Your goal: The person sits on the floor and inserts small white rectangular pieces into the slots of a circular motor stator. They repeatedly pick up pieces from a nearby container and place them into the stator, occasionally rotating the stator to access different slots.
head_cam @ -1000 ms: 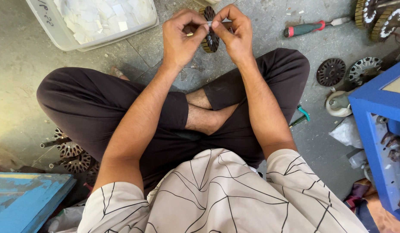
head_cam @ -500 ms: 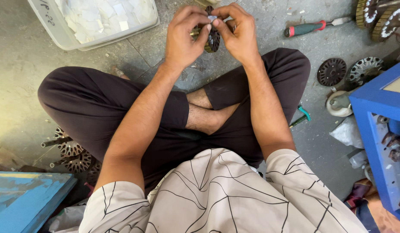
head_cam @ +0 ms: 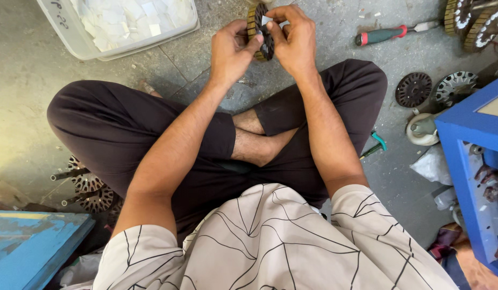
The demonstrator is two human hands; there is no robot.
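A dark slotted round core (head_cam: 261, 31) is held upright above the crossed legs, over the grey floor (head_cam: 34, 64). It is gripped at its left side by the left hand (head_cam: 231, 49), thumb against the face. A small white slip (head_cam: 266, 20) is pinched against its top by the right hand (head_cam: 295, 38). A tray of white slips (head_cam: 120, 21) sits to the left, a screwdriver (head_cam: 391, 34) to the right.
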